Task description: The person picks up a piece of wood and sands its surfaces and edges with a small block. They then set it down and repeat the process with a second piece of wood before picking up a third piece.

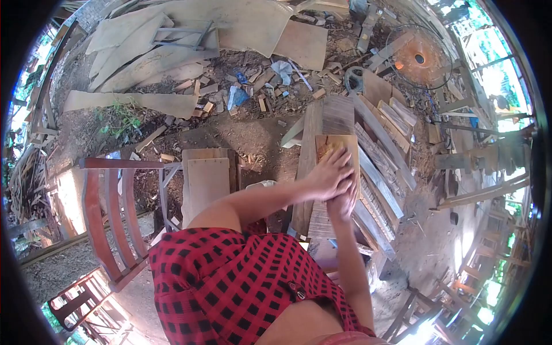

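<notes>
A small light-brown board [322, 140] lies on the stacked planks in front of me, with a yellowish-brown patch on its upper part. My left hand [332, 174] reaches in from the left and presses on this board, its fingers bent and close together. What lies beneath them is hidden. Just below it, my right hand [342, 202] touches my left hand over the board's lower part. Its fingers are mostly covered. The dark wooden planks [338, 115] under the board run away from me.
Slats and boards [382, 164] lean at the right of the planks. A reddish wooden frame [98, 215] stands at the left, beside an upright flat panel [209, 190]. Wood scraps litter the ground ahead, with a round wire fan guard [420, 57] at the upper right.
</notes>
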`<control>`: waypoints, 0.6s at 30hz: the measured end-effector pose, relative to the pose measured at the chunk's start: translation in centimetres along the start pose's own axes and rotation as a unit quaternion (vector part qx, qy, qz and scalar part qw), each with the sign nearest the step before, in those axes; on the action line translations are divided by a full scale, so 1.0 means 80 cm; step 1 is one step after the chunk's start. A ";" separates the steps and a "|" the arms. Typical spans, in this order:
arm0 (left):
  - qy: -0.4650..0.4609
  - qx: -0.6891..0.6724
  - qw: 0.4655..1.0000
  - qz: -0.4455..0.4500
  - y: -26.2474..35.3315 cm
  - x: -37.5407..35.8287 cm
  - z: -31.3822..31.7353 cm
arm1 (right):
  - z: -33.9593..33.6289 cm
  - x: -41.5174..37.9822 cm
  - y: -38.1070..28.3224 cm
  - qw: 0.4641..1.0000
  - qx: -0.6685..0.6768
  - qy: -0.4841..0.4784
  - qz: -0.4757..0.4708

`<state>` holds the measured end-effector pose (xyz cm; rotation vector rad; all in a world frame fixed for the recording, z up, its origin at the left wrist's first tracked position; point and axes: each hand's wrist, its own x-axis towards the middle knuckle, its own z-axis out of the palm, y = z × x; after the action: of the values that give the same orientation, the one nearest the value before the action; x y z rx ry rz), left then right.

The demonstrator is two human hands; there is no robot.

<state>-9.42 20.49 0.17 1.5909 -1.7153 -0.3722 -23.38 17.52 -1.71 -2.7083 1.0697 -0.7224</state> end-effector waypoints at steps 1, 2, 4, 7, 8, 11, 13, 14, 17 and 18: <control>0.028 0.012 1.000 0.007 -0.019 0.025 0.002 | 0.008 0.032 0.008 1.000 -0.006 0.011 -0.007; 0.056 0.025 0.998 0.015 -0.037 0.050 0.005 | 0.012 0.061 0.010 0.999 -0.041 0.009 0.001; 0.053 0.025 0.998 0.012 -0.062 0.091 0.005 | 0.024 0.103 0.027 0.997 -0.076 0.008 0.006; 0.042 0.032 0.999 0.009 -0.068 0.111 0.005 | 0.051 0.121 0.051 0.997 0.038 -0.013 0.068; 0.035 0.039 0.999 0.011 -0.066 0.113 0.006 | 0.056 0.120 0.053 0.971 0.203 -0.004 0.122; 0.056 0.047 0.997 -0.001 -0.051 0.091 0.016 | 0.028 0.100 0.031 0.778 0.583 0.016 0.235; 0.026 0.052 0.998 -0.011 -0.026 0.068 0.027 | 0.001 0.063 0.014 0.998 -0.004 0.023 0.050; 0.001 0.041 0.999 -0.007 -0.010 0.052 0.033 | -0.005 0.039 0.015 0.998 0.002 0.018 0.057; -0.053 0.025 0.998 0.008 0.039 0.007 0.040 | -0.033 -0.027 0.001 0.993 0.062 0.017 0.100; -0.085 0.021 0.996 0.021 0.051 -0.005 0.039 | -0.042 -0.043 -0.003 0.983 0.116 0.022 0.139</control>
<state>-14.54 20.76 0.68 1.5879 -1.8929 -0.4652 -27.00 20.15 0.01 -2.2990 1.2547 -0.8049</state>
